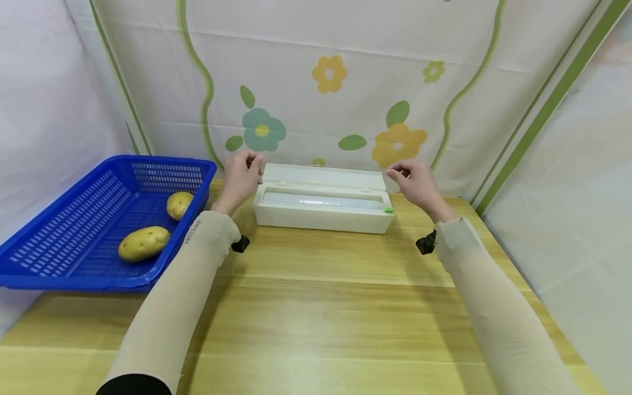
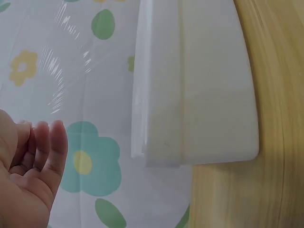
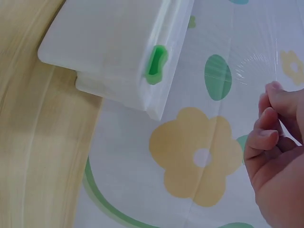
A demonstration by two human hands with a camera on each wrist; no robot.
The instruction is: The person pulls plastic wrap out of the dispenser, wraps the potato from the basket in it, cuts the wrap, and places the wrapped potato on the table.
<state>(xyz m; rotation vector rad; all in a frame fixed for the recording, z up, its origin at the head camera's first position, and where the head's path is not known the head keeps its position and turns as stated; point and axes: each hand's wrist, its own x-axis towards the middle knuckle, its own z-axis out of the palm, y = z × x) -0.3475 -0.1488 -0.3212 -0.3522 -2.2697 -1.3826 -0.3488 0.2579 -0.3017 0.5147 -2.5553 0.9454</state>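
Clear plastic wrap (image 2: 56, 71), seen mainly by its glints and creases, stretches between my two hands above a white wrap dispenser (image 1: 323, 219). My left hand (image 1: 241, 178) pinches one edge of it near the dispenser's left end. At the other end my right hand (image 1: 415, 184) pinches the opposite edge between thumb and forefinger; fine creases fan out from those fingertips (image 3: 274, 87). The dispenser's lid (image 1: 323, 176) is raised, with a pale roll (image 1: 321, 201) inside. A green slider (image 3: 156, 65) sits at its right end.
Left of my left arm stands a blue plastic basket (image 1: 111, 282) with two potatoes, one large (image 1: 143, 244) and one smaller (image 1: 179, 205). The wooden table (image 1: 316, 318) meets a flower-printed curtain (image 1: 296, 33) behind the dispenser.
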